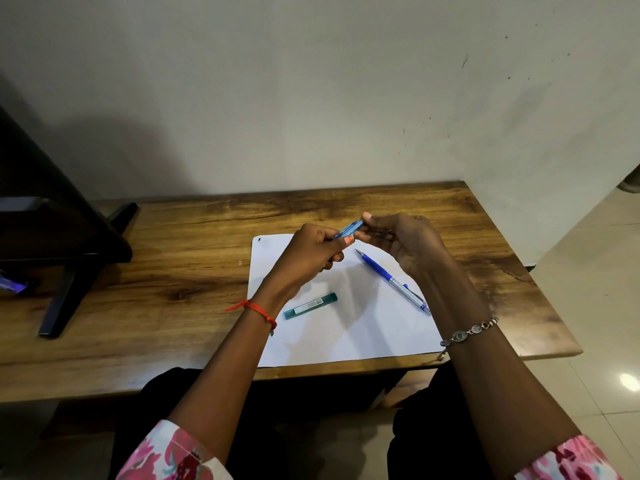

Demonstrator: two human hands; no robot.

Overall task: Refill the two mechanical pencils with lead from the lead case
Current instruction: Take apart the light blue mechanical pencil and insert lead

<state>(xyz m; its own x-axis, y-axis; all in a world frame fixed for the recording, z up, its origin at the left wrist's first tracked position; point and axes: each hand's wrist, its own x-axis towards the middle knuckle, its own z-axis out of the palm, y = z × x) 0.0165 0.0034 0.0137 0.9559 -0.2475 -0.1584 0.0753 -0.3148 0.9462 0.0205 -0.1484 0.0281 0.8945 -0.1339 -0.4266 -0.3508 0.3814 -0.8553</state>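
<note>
So the light blue mechanical pencil is up in the air over the far edge of the white paper sheet, held between both hands. Left hand has its fingers curled and pressed around the barrel, thumb on top. Right hand is pinching the pencil's other end with thumb and fingertips, and there's a thin dark bit poking out toward 3 o'clock from that pinch; can't tell what it is exactly.

The second mechanical pencil, dark blue grip with a silver body, lies on the paper at about 4 o'clock from the hands, tip pointing to 10 o'clock. The teal lead case lies flat on the paper at 6 o'clock, just beside the left wrist. All on a wooden table, with a black stand off at 9 o'clock.
</note>
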